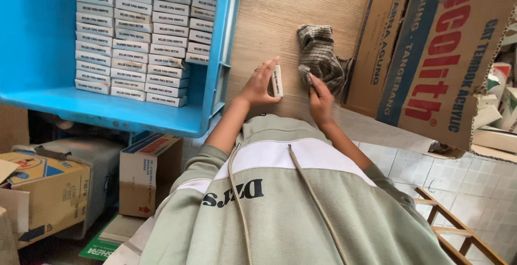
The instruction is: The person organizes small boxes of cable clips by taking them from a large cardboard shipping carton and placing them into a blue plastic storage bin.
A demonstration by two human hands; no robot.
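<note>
My left hand (pixel 259 86) holds a small white box (pixel 278 80) upright on its edge on the wooden tabletop (pixel 274 12). Just to its right, my right hand (pixel 321 99) grips a checked grey cloth (pixel 321 55) that lies bunched on the wood. The cloth's near end is pinched in my fingers, close to the box. To the left, a blue plastic crate (pixel 43 55) holds several rows of the same small white boxes (pixel 142 33), stacked on edge.
A large open cardboard carton (pixel 431 55) stands at the right of the table. Below, cardboard boxes (pixel 148 171) sit on the floor at left. White floor tiles and a wooden frame (pixel 458 230) show at lower right.
</note>
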